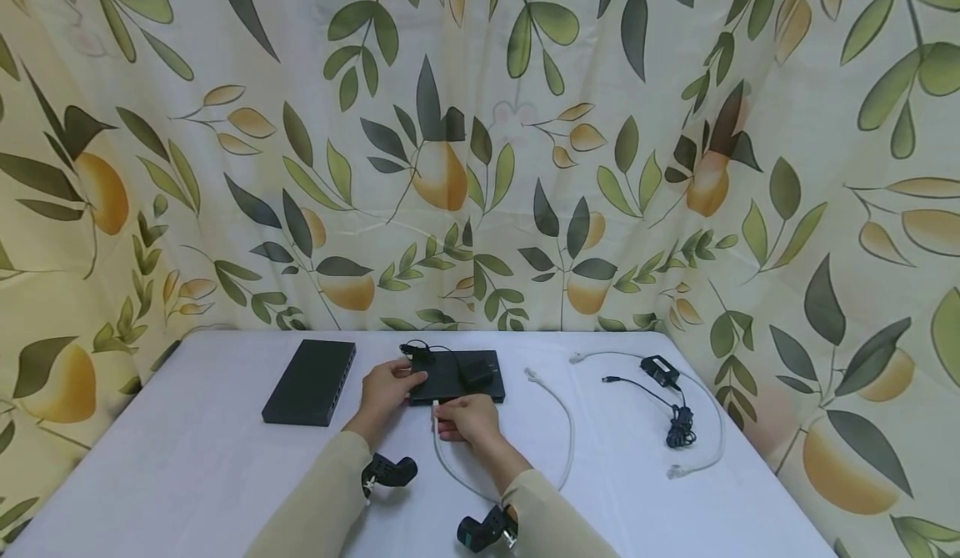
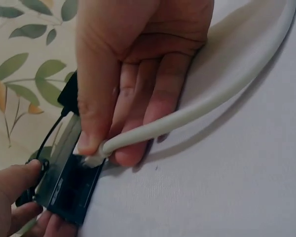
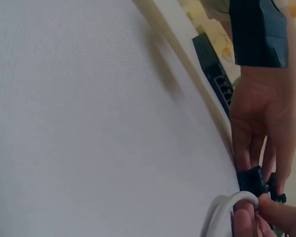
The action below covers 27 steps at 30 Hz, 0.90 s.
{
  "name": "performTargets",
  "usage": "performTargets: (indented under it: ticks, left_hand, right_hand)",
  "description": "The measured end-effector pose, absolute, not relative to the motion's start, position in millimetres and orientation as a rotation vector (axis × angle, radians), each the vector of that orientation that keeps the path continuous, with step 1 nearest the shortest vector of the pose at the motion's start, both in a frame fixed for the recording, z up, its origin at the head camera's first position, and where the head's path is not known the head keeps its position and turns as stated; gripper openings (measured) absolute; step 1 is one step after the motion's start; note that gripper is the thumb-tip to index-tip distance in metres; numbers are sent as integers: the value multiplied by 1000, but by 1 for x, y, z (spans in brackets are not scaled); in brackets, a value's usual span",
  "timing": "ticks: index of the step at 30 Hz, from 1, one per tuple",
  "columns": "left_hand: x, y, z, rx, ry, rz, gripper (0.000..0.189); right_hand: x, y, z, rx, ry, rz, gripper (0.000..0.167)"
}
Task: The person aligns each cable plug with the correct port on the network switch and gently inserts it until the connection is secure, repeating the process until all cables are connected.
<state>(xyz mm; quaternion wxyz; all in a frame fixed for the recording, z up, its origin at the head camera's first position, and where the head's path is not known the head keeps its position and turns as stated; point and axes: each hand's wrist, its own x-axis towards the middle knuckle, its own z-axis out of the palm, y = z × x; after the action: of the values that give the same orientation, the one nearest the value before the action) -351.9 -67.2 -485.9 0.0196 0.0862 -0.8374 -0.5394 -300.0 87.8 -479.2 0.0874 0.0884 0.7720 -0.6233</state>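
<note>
A flat black box (image 1: 442,387) lies near the back of the white table, a black power adapter (image 1: 477,372) with its cord on top. My left hand (image 1: 386,391) holds the box by its left end; in the left wrist view the thumb is above and fingertips reach underneath. With thumb and fingers, my right hand (image 1: 472,420) pinches the plug end of a white network cable (image 2: 187,116) at the box's front edge. Whether the plug is inside a socket cannot be told. From the plug, the cable loops toward me and back to a free end at the right.
On the left lies a larger black network switch (image 1: 309,383) with a row of ports (image 3: 222,84). To the right are a second white network cable (image 1: 720,424) and a black cord (image 1: 680,426) with a small labelled block (image 1: 660,370). A leaf-patterned curtain (image 1: 480,166) hangs behind the table.
</note>
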Motion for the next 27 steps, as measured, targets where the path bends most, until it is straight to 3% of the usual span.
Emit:
performTargets:
  ticks: [7,16,27]
  left_hand:
    - [-349,-61,-483,275,-2624,-1570,51]
    - [-349,-65,-495,191,-2617,-1521,53]
    - [-348,-65,-496,141,-2633,-1459,52]
  right_hand:
    - [-297,91,-477,204,2265,-1871,23]
    - [-295,88,-476,264,2308,-1847,17]
    - [-301,85,-475,305,2239,-1954,21]
